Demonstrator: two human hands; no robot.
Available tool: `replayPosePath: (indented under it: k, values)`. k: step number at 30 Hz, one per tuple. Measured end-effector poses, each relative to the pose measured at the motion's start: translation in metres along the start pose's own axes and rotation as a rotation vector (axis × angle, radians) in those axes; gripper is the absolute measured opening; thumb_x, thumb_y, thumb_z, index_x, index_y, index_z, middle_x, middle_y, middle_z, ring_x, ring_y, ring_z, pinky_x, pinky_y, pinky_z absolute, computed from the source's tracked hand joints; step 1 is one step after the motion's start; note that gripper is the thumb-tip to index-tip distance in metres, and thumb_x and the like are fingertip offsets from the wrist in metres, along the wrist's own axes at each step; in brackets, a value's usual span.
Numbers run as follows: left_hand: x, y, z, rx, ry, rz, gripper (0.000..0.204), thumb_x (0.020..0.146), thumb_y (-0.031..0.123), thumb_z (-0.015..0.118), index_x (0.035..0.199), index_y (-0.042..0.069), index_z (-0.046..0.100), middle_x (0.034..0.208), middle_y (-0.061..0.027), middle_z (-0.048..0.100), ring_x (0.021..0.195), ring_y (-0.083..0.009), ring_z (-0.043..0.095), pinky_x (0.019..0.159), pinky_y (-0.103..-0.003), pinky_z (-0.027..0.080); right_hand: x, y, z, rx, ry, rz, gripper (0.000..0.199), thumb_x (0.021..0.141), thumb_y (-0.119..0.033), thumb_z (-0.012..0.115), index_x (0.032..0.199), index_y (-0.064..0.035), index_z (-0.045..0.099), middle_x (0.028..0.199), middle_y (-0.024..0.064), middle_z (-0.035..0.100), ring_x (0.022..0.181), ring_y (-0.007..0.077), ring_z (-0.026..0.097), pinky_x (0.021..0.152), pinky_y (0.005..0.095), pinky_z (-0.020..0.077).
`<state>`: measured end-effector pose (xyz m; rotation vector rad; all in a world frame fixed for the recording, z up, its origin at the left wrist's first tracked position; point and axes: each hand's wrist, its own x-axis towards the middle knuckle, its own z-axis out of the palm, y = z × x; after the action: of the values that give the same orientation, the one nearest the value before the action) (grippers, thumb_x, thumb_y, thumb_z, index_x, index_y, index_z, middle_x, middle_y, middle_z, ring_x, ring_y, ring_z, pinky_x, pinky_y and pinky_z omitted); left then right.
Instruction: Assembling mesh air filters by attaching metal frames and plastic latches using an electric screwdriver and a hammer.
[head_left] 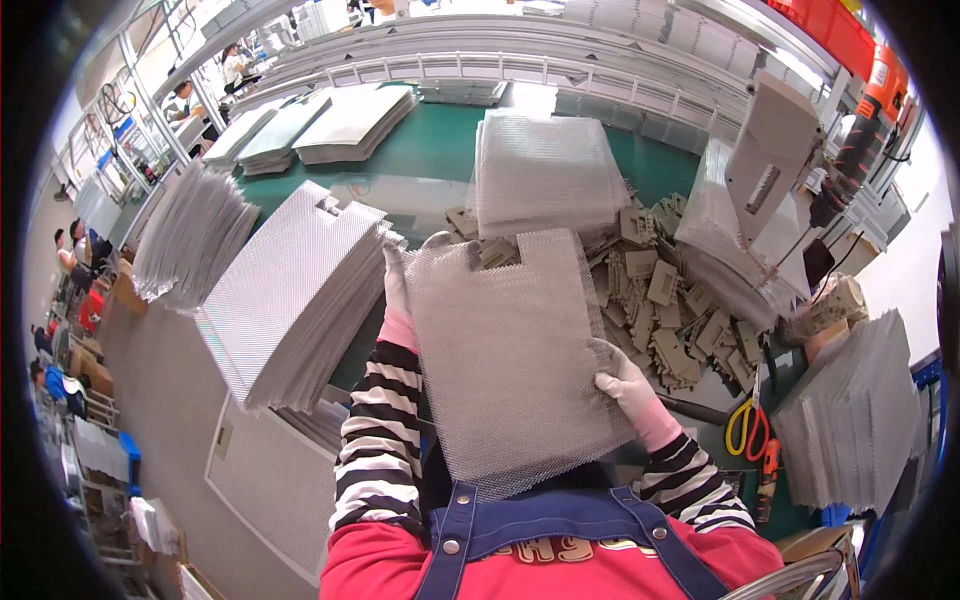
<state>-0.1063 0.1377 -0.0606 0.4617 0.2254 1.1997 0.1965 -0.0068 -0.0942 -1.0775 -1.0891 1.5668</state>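
A grey metal mesh sheet (510, 370) with a notch in its far edge is held up in front of me, over the near side of the bench. My left hand (398, 288), in a pale glove, is closed on its far left corner. My right hand (628, 388), gloved too, grips the right edge, its thumb lying over the mesh and other fingers partly hidden. Left of the sheet rises a tall stack of notched mesh sheets (290, 290). Just beyond the right edge lies a heap of beige plastic parts (665, 285).
Another mesh stack (545, 165) stands beyond the sheet. An orange-and-black power screwdriver (855, 150) hangs at the right, near a beige box-shaped device (775, 155). Scissors with yellow and red handles (748, 428) and an orange-handled tool (768, 480) lie by a right-hand mesh stack (850, 415).
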Motion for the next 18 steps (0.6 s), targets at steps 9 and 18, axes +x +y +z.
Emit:
replayPosePath:
  k: [9, 18]
  values:
    - [0.003, 0.002, 0.03, 0.005, -0.045, -0.052, 0.075, 0.074, 0.074, 0.049, 0.105, 0.006, 0.053, 0.121, -0.0258, 0.05, 0.108, -0.0423, 0.049, 0.09, -0.053, 0.043, 0.0, 0.003, 0.007, -0.461, 0.281, -0.068, 0.072, 0.079, -0.013, 0.056, 0.139, 0.0035, 0.022, 0.102, 0.0191, 0.061, 0.09, 0.0246, 0.062, 0.08, 0.0344, 0.0476]
    - [-0.007, 0.026, -0.019, 0.151, -0.15, 0.157, 0.084, 0.079, 0.07, 0.048, 0.132, 0.006, 0.039, 0.123, -0.0227, 0.05, 0.106, -0.0315, 0.052, 0.091, -0.044, 0.044, -0.049, -0.108, -0.096, -1.323, 1.063, -0.844, 0.031, 0.074, -0.016, 0.064, 0.103, -0.0043, 0.062, 0.083, 0.0135, 0.062, 0.078, 0.0305, 0.06, 0.071, 0.0375, 0.0483]
